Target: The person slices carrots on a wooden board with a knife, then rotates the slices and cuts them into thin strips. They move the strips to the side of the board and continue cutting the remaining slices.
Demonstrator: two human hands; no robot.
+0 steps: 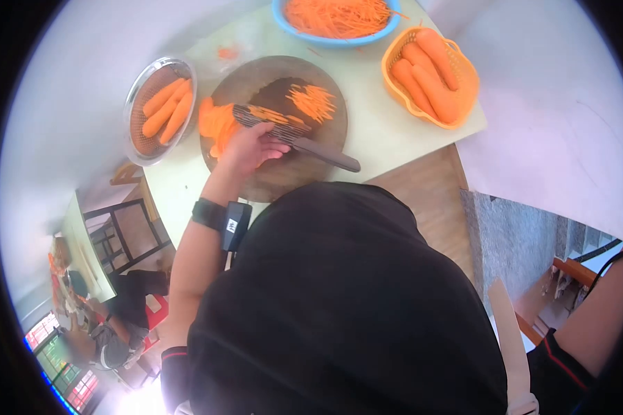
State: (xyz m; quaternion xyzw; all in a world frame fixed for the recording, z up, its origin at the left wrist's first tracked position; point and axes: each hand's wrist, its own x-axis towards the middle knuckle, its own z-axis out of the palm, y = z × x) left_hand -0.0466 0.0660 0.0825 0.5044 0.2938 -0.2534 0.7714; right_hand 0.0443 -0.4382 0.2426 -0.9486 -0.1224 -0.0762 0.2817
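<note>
Left hand (248,149): arm reaching up-frame, fingers bent, pressed on carrot slices (214,123); grip unclear. Knife (294,135): flat on cutting board (284,181), just right of the fingers. Right hand: outside frame.

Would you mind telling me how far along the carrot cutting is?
Done: the blue bowl is full of shreds, and a shredded pile lies on the board. In hand: the left hand presses carrot slices beside the knife. Left: whole carrots in the orange basket and metal strainer.
</note>
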